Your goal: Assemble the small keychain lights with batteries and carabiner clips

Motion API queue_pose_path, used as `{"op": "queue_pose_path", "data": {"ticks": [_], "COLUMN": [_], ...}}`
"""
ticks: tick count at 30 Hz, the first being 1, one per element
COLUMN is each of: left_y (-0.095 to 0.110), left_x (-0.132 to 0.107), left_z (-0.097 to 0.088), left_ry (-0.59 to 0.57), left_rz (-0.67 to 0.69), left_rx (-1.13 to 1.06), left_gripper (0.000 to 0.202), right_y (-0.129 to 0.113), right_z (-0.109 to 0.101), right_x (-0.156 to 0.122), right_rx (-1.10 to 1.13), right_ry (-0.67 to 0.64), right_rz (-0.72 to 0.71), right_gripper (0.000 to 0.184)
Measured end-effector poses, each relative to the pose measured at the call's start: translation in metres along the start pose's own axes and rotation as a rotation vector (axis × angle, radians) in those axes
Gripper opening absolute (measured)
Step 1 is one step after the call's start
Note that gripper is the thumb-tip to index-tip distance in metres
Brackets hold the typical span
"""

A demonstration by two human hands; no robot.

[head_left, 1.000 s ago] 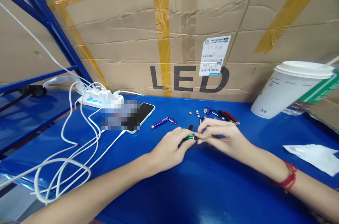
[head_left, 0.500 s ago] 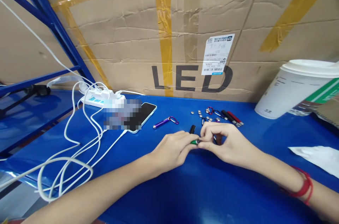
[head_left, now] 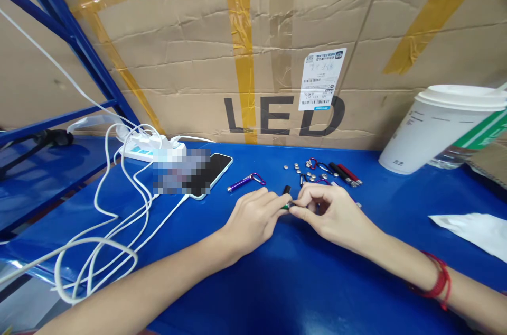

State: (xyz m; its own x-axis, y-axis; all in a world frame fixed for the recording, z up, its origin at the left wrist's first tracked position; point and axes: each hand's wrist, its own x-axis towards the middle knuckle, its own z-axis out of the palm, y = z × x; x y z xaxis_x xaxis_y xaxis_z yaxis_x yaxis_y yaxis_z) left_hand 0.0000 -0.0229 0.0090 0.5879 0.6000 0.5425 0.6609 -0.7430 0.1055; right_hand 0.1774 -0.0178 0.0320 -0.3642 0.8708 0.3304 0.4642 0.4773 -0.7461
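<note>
My left hand [head_left: 253, 221] is closed, with thumb and forefinger pinching a small green part [head_left: 285, 206], mostly covered by the fingers. Thumb and index finger of my right hand [head_left: 336, 216] pinch the dark end of that same part, so the hands meet tip to tip. Just behind the fingertips is a short black tube [head_left: 287, 189]. A purple keychain flashlight [head_left: 239, 184] with a carabiner lies to the left. Several button cells [head_left: 297, 168] are scattered beyond my right hand, beside carabiner clips [head_left: 313, 164], black tubes [head_left: 339, 173] and a red tube [head_left: 347, 171].
A phone [head_left: 209, 174] on a cable and a white power strip [head_left: 137, 150] with tangled white cords [head_left: 122, 219] lie left. At right stand a lidded paper cup [head_left: 415, 134] and a white sheet [head_left: 475, 232]. A large cardboard box [head_left: 178, 60] walls off the back.
The scene has shifted slightly left and up in view. Both hands keep their pinch on the green part, the right fingers a little differently bent.
</note>
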Motion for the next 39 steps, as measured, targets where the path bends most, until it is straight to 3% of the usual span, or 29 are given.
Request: {"op": "queue_pose_path", "data": {"ticks": [9, 17, 24, 27, 30, 34, 39], "left_y": [0.002, 0.004, 0.006, 0.006, 0.006, 0.007, 0.008], "left_x": [0.002, 0.005, 0.006, 0.007, 0.008, 0.010, 0.011], "left_z": [-0.002, -0.005, -0.004, -0.003, -0.002, -0.003, -0.006], "left_ry": [-0.024, -0.030, -0.046, -0.027, -0.010, -0.017, -0.007], "left_rz": [-0.085, -0.086, -0.281, -0.369, -0.421, -0.458, -0.494], "left_rx": [-0.068, -0.106, -0.276, -0.340, -0.387, -0.427, -0.455], "left_gripper": [0.030, 0.029, 0.023, 0.022, 0.021, 0.021, 0.019], "right_y": [0.016, 0.013, 0.012, 0.025, 0.048, 0.074, 0.074], "right_z": [0.003, 0.001, -0.006, -0.017, -0.025, -0.026, -0.028], "right_x": [0.004, 0.005, 0.007, 0.011, 0.015, 0.018, 0.021], "right_rx": [0.041, 0.137, -0.204, -0.490, -0.754, -0.813, -0.773], "right_ry": [-0.019, -0.144, -0.102, 0.023, 0.140, 0.019, -0.052], "right_rz": [0.043, 0.244, 0.110, 0.020, -0.089, -0.048, -0.051], "right_gripper": [0.027, 0.029, 0.037, 0.034, 0.050, 0.065, 0.062]}}
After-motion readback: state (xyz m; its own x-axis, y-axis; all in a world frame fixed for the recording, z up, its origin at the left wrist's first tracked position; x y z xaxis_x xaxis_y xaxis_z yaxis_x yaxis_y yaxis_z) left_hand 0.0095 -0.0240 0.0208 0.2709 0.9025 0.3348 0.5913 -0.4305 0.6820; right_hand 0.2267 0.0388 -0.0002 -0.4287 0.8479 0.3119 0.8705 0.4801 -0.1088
